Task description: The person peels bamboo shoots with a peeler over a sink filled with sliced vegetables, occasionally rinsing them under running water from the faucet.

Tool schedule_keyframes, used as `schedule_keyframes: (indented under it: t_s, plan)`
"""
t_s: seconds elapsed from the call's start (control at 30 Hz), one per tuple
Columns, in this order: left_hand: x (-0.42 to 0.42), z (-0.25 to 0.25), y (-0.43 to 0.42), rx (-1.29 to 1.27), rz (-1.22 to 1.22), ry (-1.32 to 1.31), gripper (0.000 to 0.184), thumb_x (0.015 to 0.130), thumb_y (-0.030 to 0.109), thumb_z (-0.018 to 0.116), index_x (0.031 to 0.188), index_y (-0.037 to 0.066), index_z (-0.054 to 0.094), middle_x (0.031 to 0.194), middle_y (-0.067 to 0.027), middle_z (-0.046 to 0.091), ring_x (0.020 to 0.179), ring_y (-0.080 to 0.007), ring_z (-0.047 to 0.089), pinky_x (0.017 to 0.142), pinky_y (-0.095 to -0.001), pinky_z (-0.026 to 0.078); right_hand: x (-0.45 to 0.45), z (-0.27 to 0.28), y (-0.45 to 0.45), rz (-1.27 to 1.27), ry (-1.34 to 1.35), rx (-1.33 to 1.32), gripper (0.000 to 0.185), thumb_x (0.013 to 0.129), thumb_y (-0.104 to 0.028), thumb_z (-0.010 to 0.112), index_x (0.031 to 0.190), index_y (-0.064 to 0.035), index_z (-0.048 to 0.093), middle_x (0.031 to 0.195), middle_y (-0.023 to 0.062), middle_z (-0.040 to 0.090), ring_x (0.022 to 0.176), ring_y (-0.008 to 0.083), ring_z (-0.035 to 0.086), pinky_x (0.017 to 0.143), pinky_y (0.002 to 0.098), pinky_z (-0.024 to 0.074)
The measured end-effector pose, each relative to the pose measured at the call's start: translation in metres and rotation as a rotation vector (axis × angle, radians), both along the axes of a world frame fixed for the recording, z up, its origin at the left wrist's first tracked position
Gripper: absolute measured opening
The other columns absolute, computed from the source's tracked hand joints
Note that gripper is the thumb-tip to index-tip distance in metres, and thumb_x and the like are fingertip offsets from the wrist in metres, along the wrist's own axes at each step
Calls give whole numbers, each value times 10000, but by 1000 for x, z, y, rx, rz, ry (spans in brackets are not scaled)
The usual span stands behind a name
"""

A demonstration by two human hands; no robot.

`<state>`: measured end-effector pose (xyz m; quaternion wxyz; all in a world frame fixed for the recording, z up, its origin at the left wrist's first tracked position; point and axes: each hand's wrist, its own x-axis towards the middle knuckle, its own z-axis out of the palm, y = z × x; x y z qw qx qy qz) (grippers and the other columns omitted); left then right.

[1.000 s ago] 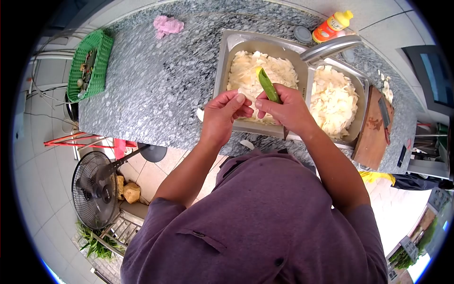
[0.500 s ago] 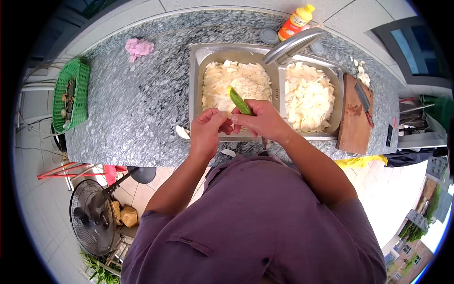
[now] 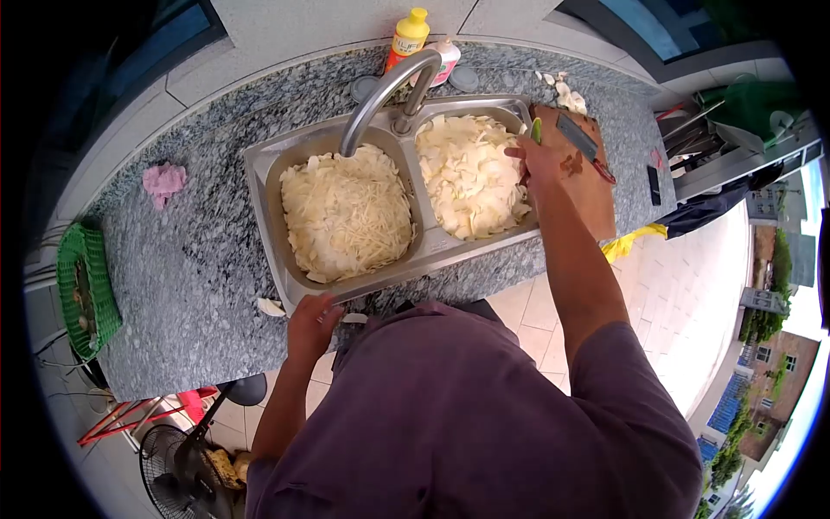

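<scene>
At the front left corner of the sink [image 3: 270,246], my left hand [image 3: 311,327] rests by the rim with its fingers apart and nothing seen in them. My right hand [image 3: 538,164] reaches over the right edge of the right basin, closed on a slim green object [image 3: 537,131]; the rest of it is hidden by the hand. Pale sliced pieces [image 3: 471,177] fill the right basin. More pale, thinner shreds [image 3: 346,212] are heaped in the left basin under the faucet [image 3: 380,95]. Beside my right hand lies a wooden cutting board [image 3: 584,195] bearing a cleaver [image 3: 577,137].
Behind the sink stand a yellow bottle [image 3: 408,39] and a white bottle [image 3: 446,60]. Pale scraps [image 3: 569,97] lie behind the board. A pink cloth [image 3: 164,182], a green basket [image 3: 86,294] and a phone-like dark object [image 3: 654,185] are on the counter.
My hands have parted from over the left basin. The left moved down to the sink's front rim; the right went right with the green object, toward the cutting board. The view has turned.
</scene>
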<state>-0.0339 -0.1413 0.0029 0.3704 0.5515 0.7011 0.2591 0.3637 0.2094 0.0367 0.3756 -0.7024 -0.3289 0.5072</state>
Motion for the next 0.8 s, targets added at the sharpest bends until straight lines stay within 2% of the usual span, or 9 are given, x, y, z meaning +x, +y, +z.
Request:
schedule_keyframes:
  t_s: [0.07,0.17,0.23,0.3,0.43,0.53,0.63,0.7,0.8]
  plan:
    - [-2,-6,-7,26,5,-2,247,836,159,775,1061,80,713,967,-114,673,767,-259,669,692,-361,541,6,30,15,-20,-162,94,200,906,-254,681,875,-59,649,829,102,743,427,94,429,387,299,330]
    - [3,-10,-11,8,-115,6,291,803,148,790,1078,103,708,1006,-87,648,861,-284,666,720,-380,544,-3,25,14,82,-168,-39,230,912,-266,686,912,-41,641,835,109,741,433,90,427,391,299,329]
    - [9,-19,-14,12,-186,12,314,794,153,792,1092,116,699,1037,-77,625,903,-294,660,733,-392,544,-34,19,-15,221,-153,-47,251,913,-257,688,926,-12,634,817,119,736,431,94,424,394,294,326]
    - [17,-27,-18,0,-217,0,333,791,166,788,1107,131,686,1065,-70,596,942,-304,653,747,-405,544,-63,2,-49,366,-149,-181,266,890,-230,694,952,24,646,786,124,726,461,117,482,414,309,376]
    - [26,-21,-13,4,-307,167,315,817,198,762,1111,143,661,1062,-80,557,916,-315,658,732,-433,545,-119,-31,-122,610,-24,-285,290,887,-256,691,883,31,646,702,120,695,427,126,488,412,308,380]
    - [27,-22,-12,43,-321,155,288,839,195,728,1109,135,647,1054,-91,551,904,-328,659,713,-450,544,-145,-24,-146,858,-162,-271,322,876,-302,681,867,17,639,691,99,696,502,175,594,465,336,462]
    - [27,-28,-18,80,-297,158,255,843,164,719,1081,121,639,1036,-95,543,896,-336,649,703,-458,538,-157,-11,-151,1022,-286,-186,361,875,-340,676,855,17,623,702,108,702,600,216,656,583,374,521]
    - [25,-43,-23,55,-276,179,234,844,147,723,1058,111,635,1013,-95,533,887,-345,636,705,-454,536,-153,-22,-147,1104,-347,-93,378,878,-363,678,865,9,615,710,124,693,655,229,670,636,387,515]
    - [26,-48,-24,59,-174,221,228,866,141,710,1076,95,634,990,-94,570,863,-326,654,716,-438,546,-165,9,-149,1108,-351,-116,374,916,-367,673,883,0,604,729,116,663,678,211,637,663,377,488]
